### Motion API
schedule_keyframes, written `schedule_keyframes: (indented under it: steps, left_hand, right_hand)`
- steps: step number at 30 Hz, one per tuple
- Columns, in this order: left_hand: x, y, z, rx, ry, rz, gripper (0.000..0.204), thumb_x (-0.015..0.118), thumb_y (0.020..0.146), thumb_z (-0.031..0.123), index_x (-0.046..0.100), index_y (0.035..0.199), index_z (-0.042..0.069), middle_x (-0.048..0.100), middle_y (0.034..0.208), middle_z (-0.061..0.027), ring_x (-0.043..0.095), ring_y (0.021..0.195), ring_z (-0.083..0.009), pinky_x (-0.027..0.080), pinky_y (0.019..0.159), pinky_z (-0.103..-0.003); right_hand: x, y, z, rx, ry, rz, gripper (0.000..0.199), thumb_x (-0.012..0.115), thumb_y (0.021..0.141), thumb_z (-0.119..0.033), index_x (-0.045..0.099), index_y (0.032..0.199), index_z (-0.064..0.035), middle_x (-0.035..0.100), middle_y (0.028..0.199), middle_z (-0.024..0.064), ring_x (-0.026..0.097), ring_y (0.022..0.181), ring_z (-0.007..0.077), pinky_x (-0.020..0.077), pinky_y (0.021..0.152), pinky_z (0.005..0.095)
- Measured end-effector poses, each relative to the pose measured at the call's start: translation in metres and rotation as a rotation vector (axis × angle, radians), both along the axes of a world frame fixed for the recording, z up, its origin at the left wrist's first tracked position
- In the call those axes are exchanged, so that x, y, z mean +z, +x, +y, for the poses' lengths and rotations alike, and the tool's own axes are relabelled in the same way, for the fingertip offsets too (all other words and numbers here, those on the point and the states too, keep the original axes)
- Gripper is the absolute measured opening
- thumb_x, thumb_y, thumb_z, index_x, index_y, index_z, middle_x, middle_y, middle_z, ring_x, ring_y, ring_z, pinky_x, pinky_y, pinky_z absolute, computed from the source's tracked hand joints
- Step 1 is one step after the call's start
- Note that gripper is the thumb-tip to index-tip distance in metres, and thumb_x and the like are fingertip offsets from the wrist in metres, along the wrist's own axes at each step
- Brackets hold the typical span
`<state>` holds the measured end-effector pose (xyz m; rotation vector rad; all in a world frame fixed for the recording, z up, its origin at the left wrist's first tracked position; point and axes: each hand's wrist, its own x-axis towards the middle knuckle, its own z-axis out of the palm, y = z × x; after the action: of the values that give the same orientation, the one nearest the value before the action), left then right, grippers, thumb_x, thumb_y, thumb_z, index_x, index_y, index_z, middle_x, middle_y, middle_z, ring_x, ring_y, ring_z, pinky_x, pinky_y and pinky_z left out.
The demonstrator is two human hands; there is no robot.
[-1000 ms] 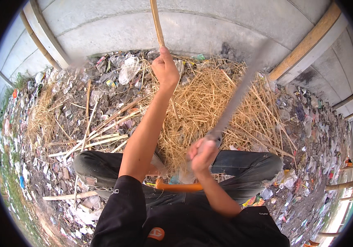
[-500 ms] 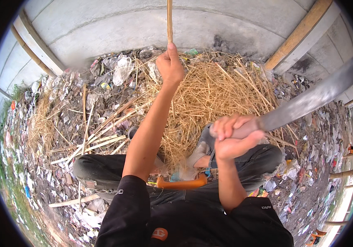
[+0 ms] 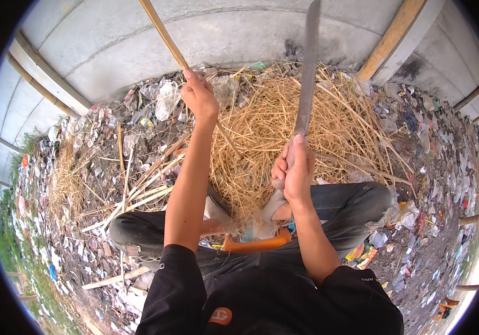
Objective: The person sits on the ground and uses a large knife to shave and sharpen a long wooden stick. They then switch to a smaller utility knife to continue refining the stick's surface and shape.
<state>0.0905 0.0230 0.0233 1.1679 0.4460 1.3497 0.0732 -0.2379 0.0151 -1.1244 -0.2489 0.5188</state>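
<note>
My left hand point(image 3: 200, 100) is closed around a long, thin bamboo strip point(image 3: 164, 34). Its upper end leans up and left across the grey wall, and its lower end reaches down right over a heap of straw-coloured shavings point(image 3: 261, 131). In my right hand point(image 3: 296, 170) is the grip of a machete point(image 3: 308, 72), its long grey blade pointing up and standing apart from the strip. Both hands are in front of my bent legs, above the heap. Between my legs lies a curved orange piece point(image 3: 259, 244), its kind not clear.
Several split bamboo strips point(image 3: 139, 192) lie left of the heap. Litter and plastic scraps point(image 3: 423, 184) cover the ground on both sides. A concrete wall point(image 3: 105, 56) stands ahead, with a bamboo pole point(image 3: 393, 39) leaning at its right part.
The machete has swung from pointing right to pointing up, ahead of me. My left hand has shifted left and slightly down, and the bamboo strip now tilts left instead of standing nearly straight.
</note>
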Motion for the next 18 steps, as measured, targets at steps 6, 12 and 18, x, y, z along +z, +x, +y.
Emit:
schedule_keyframes:
  steps: [6,12,18]
  left_hand:
    - [0.003,0.016,-0.019,0.147,0.067,0.023,0.069,0.041,0.104,0.058,0.033,0.056,0.010,0.031,0.052,0.0036,0.031,0.047,-0.0079,0.022,0.045,-0.029]
    - [0.007,0.001,-0.019,0.119,-0.133,-0.152,0.057,0.046,0.103,0.053,0.039,0.065,0.011,0.033,0.058,0.0043,0.028,0.051,-0.0073,0.020,0.048,-0.028]
    - [0.020,-0.008,-0.019,0.157,0.122,-0.171,0.051,0.046,0.108,0.045,0.042,0.071,0.011,0.036,0.060,0.0053,0.029,0.054,-0.0049,0.021,0.048,-0.025]
  right_hand:
    - [-0.130,-0.069,-0.008,0.051,-0.125,-0.208,0.049,0.050,0.103,-0.051,0.045,0.078,-0.0091,0.041,0.055,0.0000,0.042,0.042,0.0117,0.0387,0.042,0.0301]
    - [-0.183,-0.075,-0.059,0.176,-0.556,0.600,0.057,0.061,0.097,-0.052,0.046,0.063,-0.0099,0.044,0.053,0.0010,0.046,0.041,0.0133,0.0397,0.040,0.0325]
    - [-0.110,-0.028,-0.058,0.110,-0.376,0.201,0.051,0.059,0.100,-0.049,0.046,0.069,-0.0114,0.042,0.053,-0.0009,0.043,0.041,0.0101,0.0394,0.041,0.0295]
